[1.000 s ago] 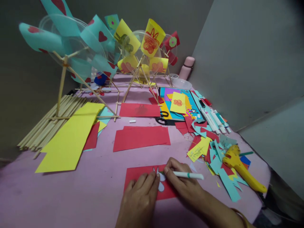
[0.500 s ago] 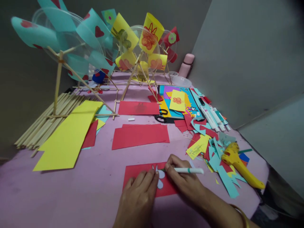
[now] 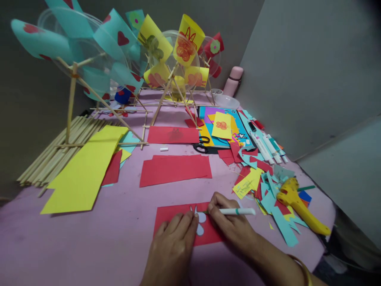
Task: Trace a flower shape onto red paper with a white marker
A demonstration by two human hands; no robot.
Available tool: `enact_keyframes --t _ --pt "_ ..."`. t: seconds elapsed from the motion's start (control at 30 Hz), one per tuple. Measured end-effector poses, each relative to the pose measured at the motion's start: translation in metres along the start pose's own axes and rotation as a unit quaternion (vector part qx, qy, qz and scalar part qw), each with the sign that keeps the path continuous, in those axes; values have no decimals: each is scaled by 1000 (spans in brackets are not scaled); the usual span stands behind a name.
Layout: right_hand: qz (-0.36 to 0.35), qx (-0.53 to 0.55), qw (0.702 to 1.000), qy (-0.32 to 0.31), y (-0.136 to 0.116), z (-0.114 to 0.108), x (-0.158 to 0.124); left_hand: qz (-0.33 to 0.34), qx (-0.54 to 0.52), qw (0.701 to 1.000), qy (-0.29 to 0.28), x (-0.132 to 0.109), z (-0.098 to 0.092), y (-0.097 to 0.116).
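My left hand (image 3: 177, 238) lies flat with its fingers stretched over a red paper rectangle (image 3: 212, 236), pressing on a pale butterfly-shaped cutout (image 3: 200, 228). Part of the cutout is hidden under those fingers. In my right hand (image 3: 228, 218) is a white marker pen (image 3: 238, 211) with a green band, held in a writing grip. Its tip is at the right edge of the cutout, close to my left fingertips. Beyond my hands lie stacked red paper strips (image 3: 175, 171).
Yellow sheets (image 3: 86, 174) and wooden sticks (image 3: 59, 149) lie left. Pinwheel-like stick frames with yellow paper blades (image 3: 189, 39) and teal blades (image 3: 114, 35) stand behind. At right are a yellow glue gun (image 3: 300, 208), paper scraps (image 3: 279, 222), markers (image 3: 263, 147) and black-handled scissors (image 3: 202, 145).
The view has shifted very slightly. My left hand stays on the cutout, and the marker remains at its right edge with barely any visible movement.
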State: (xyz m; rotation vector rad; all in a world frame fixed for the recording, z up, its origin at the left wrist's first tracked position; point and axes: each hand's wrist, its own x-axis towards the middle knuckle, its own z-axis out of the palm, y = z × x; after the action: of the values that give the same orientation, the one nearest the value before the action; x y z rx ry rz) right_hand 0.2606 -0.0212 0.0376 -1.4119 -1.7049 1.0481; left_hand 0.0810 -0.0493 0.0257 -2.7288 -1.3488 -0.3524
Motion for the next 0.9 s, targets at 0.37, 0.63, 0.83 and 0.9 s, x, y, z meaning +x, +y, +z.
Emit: enact_keyframes --t 0.37,0.63,0.83,0.9 --pt "0 -15 1000 14 3 -1 -3 0 -4 1000 -19 -1 1 -1" --pt "-5 -14 1000 14 3 0 -2 5 -7 1000 -27 0 -2 0" --pt "-10 -32 999 21 2 0 -2 15 -10 1000 -16 1 -4 -1" --pt "-24 -63 997 23 1 -1 -3 19 -11 1000 -14 2 -4 0"
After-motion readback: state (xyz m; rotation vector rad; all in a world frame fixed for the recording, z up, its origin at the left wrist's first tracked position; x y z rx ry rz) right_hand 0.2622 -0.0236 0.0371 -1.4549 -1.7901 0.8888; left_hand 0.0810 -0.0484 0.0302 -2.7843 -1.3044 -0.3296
